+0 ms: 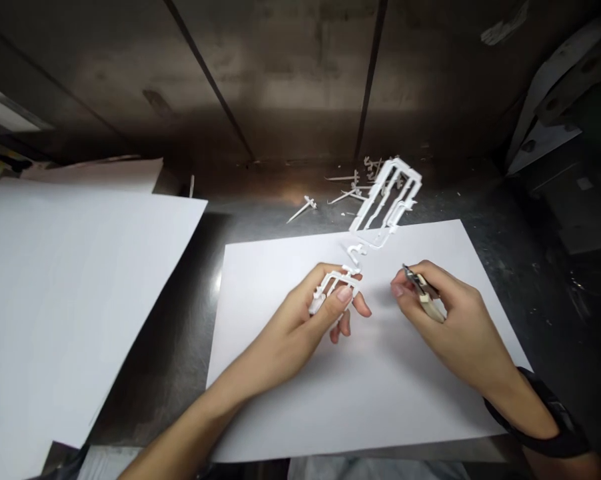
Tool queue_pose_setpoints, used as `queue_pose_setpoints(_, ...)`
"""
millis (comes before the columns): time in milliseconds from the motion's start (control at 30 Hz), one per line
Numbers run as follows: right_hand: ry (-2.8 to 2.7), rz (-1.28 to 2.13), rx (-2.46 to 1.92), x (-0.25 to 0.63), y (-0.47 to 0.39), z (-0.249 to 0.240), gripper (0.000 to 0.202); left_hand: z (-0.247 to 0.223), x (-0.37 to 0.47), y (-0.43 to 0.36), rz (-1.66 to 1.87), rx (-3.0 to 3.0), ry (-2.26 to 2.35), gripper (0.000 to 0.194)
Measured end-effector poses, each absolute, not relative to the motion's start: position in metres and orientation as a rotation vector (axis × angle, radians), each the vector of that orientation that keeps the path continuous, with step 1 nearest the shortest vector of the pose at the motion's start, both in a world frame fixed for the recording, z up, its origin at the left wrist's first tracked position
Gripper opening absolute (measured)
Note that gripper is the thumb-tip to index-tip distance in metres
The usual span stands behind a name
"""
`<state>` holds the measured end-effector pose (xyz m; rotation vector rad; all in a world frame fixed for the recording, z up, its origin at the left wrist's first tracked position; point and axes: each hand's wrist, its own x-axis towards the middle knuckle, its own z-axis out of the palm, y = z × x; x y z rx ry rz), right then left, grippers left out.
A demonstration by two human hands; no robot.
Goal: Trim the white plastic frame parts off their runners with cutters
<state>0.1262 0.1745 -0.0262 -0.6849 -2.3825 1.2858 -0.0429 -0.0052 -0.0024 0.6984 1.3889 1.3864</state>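
Observation:
My left hand [315, 307] pinches a white plastic frame-shaped part [335, 279] between thumb and fingers, above a white paper sheet [280, 420]. My right hand [445, 313] is closed around small cutting pliers [428, 300] with cream handles, their metal jaws pointing up and to the left. A gap separates the pliers from the plastic part. Just beyond my left hand is a small hooked white piece [354, 253]. Farther back, a larger white plastic frame [368, 207] with long bars overlaps the sheet's far edge.
Several thin white plastic scraps [350, 192] lie on the dark metal table [180, 320] behind the sheet. A stack of white paper [70, 280] is on the left. Metal panels [290, 73] rise at the back, and dark equipment [565, 160] stands at the right.

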Motion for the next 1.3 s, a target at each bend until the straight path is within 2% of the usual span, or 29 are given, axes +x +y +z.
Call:
queue_pose_setpoints(267,-2.615,1.263,-0.682,0.126,0.174,-0.028,0.008,-0.009,-0.045,-0.004,1.368,0.745,1.432,0.023)
queue_pose_setpoints(533,-2.735,1.241,-0.661,0.128,0.176,-0.031,0.014,-0.011,-0.049,-0.002,1.304,0.819,1.537,0.014)
queue_pose_setpoints(700,-2.766,1.444,-0.684,0.131,0.179,-0.029,0.013,-0.007,-0.047,-0.001,1.290,0.788,1.522,0.013)
queue_pose_setpoints(933,-2.780,1.855,-0.661,0.130,0.183,-0.024,0.041,-0.006,-0.045,-0.001,1.320,0.764,1.486,0.016)
queue_pose_setpoints(1300,-2.863,1.799,-0.615,0.133,0.186,-0.023,0.041,-0.007,-0.044,-0.002,1.304,0.812,1.484,0.020)
